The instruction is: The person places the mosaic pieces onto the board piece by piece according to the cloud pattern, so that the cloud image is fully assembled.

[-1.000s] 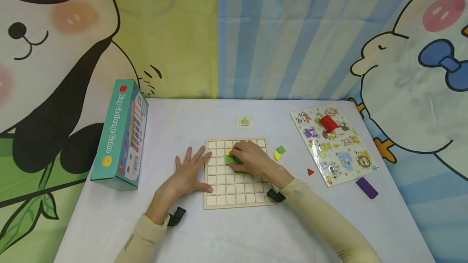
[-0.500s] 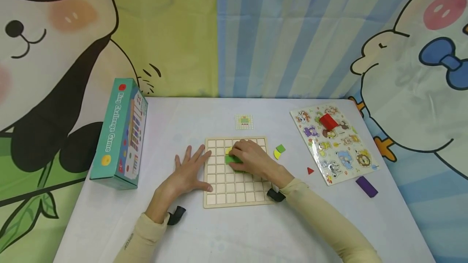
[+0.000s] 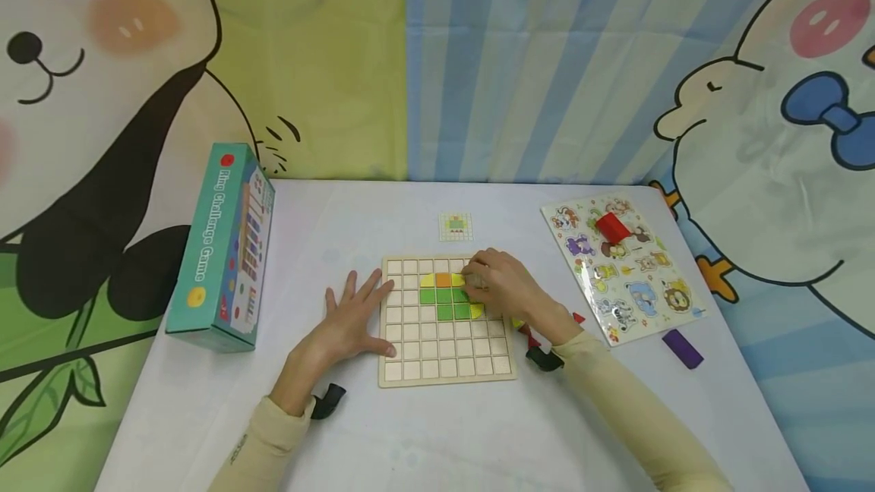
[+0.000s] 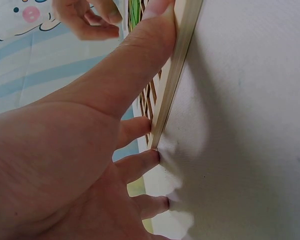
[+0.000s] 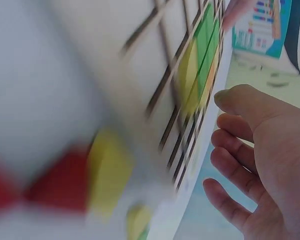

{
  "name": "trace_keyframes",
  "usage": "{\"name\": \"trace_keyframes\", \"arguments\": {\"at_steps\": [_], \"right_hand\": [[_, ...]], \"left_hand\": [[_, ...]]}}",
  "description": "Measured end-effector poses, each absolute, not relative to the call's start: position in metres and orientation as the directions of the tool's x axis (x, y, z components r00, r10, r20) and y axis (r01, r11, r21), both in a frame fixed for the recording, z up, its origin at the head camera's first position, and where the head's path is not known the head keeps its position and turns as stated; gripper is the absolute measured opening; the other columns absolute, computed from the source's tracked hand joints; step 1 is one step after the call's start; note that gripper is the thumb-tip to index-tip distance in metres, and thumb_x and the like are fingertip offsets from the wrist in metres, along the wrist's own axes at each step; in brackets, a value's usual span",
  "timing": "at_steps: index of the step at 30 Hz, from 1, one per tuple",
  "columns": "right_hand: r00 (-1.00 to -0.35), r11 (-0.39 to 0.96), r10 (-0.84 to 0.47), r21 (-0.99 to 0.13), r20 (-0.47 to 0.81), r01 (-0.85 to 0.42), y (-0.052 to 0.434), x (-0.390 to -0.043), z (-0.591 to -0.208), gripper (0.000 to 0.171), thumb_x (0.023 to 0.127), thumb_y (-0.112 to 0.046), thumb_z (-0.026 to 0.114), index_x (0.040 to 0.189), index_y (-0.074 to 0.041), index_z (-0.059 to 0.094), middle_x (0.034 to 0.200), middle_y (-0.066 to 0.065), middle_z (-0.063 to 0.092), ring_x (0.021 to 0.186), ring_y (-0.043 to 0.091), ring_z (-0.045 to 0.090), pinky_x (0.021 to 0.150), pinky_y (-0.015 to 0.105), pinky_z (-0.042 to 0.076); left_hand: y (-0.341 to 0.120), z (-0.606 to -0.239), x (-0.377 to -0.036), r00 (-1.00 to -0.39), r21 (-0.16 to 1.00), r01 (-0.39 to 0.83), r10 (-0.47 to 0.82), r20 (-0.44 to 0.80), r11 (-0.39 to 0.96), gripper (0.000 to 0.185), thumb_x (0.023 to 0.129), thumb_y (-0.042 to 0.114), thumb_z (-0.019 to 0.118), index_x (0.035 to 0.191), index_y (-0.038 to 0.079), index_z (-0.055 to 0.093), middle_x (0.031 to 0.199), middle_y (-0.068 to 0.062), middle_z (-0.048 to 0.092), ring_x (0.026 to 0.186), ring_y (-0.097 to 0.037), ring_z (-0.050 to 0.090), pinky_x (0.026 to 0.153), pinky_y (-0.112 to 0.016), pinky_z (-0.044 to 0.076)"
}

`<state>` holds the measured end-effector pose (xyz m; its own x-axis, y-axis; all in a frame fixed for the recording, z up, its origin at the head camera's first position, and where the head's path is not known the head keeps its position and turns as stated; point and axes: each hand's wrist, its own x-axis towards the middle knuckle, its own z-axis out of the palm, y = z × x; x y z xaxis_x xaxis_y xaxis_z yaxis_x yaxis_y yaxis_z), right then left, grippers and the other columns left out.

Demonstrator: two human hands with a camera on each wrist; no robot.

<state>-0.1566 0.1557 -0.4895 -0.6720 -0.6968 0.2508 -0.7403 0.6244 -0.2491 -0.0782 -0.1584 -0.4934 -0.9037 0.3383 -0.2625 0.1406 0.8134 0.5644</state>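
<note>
- While the left hand point(image 3: 349, 325) is lying flat at centre frame of the head view, its fingers are spreading straight on the white table point(image 3: 424, 439) and its thumb and fingertips are touching the left edge of the wooden grid board point(image 3: 444, 370); it is gripping nothing. The left wrist view is confirming the thumb point(image 4: 150, 35) pressing along the board's edge.
- The right hand point(image 3: 502, 291) is resting over the upper right part of the board, fingers loosely curled. Whether it is pinching a piece cannot be told; the right wrist view is showing relaxed fingers point(image 5: 235, 142) with nothing in them.
- Green tiles point(image 3: 443, 304) are sitting in the board's cells at centre, with an orange tile point(image 3: 443, 279) and yellow pieces point(image 3: 427, 280) in the row just above.
- A small pattern card point(image 3: 455, 226) is lying above the board.
- A teal game box point(image 3: 222, 249) is standing at left of frame.
- An animal puzzle point(image 3: 632, 287) is lying at right, a red block point(image 3: 613, 228) resting on it, and a purple block point(image 3: 682, 348) is lying just below it.
</note>
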Motion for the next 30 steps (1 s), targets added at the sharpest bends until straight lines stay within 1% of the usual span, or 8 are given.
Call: {"name": "trace_keyframes", "arguments": {"at_steps": [7, 11, 14, 19, 22, 30], "right_hand": [[-0.742, 0.701, -0.636, -0.241, 0.213, -0.671, 0.206, -0.165, -0.490, 0.022, 0.088, -0.015, 0.078, 0.108, -0.007, 0.077, 0.107, 0.008, 0.071, 0.093, 0.023, 0.063, 0.079, 0.037, 0.054], [-0.775, 0.740, -0.614, -0.231, 0.150, -0.631, 0.227, -0.164, -0.489, 0.026, 0.086, -0.007, 0.077, 0.112, -0.006, 0.077, 0.110, 0.011, 0.070, 0.097, 0.025, 0.065, 0.081, 0.038, 0.057], [-0.793, 0.762, -0.600, -0.225, 0.106, -0.607, 0.239, -0.161, -0.490, 0.029, 0.085, -0.005, 0.077, 0.114, -0.005, 0.076, 0.113, 0.013, 0.069, 0.101, 0.027, 0.065, 0.086, 0.040, 0.058], [-0.820, 0.794, -0.566, -0.214, 0.083, -0.569, 0.254, -0.157, -0.494, 0.032, 0.085, -0.008, 0.076, 0.118, -0.006, 0.075, 0.113, 0.012, 0.068, 0.102, 0.028, 0.065, 0.085, 0.044, 0.056], [-0.838, 0.809, -0.541, -0.226, 0.076, -0.543, 0.261, -0.154, -0.493, 0.031, 0.086, -0.012, 0.076, 0.117, -0.007, 0.075, 0.112, 0.011, 0.068, 0.101, 0.027, 0.065, 0.084, 0.045, 0.055], [-0.856, 0.817, -0.514, -0.270, 0.063, -0.510, 0.268, -0.148, -0.494, 0.032, 0.088, -0.023, 0.080, 0.115, -0.006, 0.075, 0.114, 0.012, 0.068, 0.106, 0.030, 0.065, 0.091, 0.049, 0.054]], "left_hand": [[-0.158, -0.492, -0.077, -0.902, 0.573, 0.134, 0.339, -0.268, 0.809, 0.119, 0.064, 0.040, 0.094, 0.160, 0.012, 0.030, 0.171, -0.016, 0.009, 0.154, -0.053, -0.007, 0.110, -0.082, -0.007], [-0.158, -0.493, -0.076, -0.901, 0.576, 0.132, 0.340, -0.269, 0.807, 0.118, 0.065, 0.040, 0.094, 0.161, 0.013, 0.030, 0.171, -0.016, 0.009, 0.154, -0.053, -0.008, 0.110, -0.082, -0.007], [-0.157, -0.493, -0.075, -0.903, 0.574, 0.134, 0.338, -0.265, 0.808, 0.118, 0.065, 0.039, 0.094, 0.161, 0.013, 0.030, 0.171, -0.016, 0.010, 0.154, -0.053, -0.007, 0.110, -0.082, -0.007], [-0.157, -0.492, -0.075, -0.906, 0.571, 0.136, 0.335, -0.260, 0.810, 0.119, 0.064, 0.038, 0.095, 0.160, 0.012, 0.030, 0.171, -0.016, 0.010, 0.154, -0.053, -0.007, 0.110, -0.082, -0.007], [-0.157, -0.492, -0.076, -0.905, 0.566, 0.136, 0.334, -0.262, 0.813, 0.119, 0.065, 0.038, 0.095, 0.161, 0.013, 0.030, 0.171, -0.016, 0.010, 0.154, -0.053, -0.007, 0.110, -0.082, -0.007], [-0.157, -0.492, -0.076, -0.903, 0.566, 0.146, 0.343, -0.258, 0.811, 0.119, 0.065, 0.039, 0.094, 0.160, 0.012, 0.030, 0.171, -0.016, 0.010, 0.154, -0.053, -0.007, 0.109, -0.083, -0.007]]}}
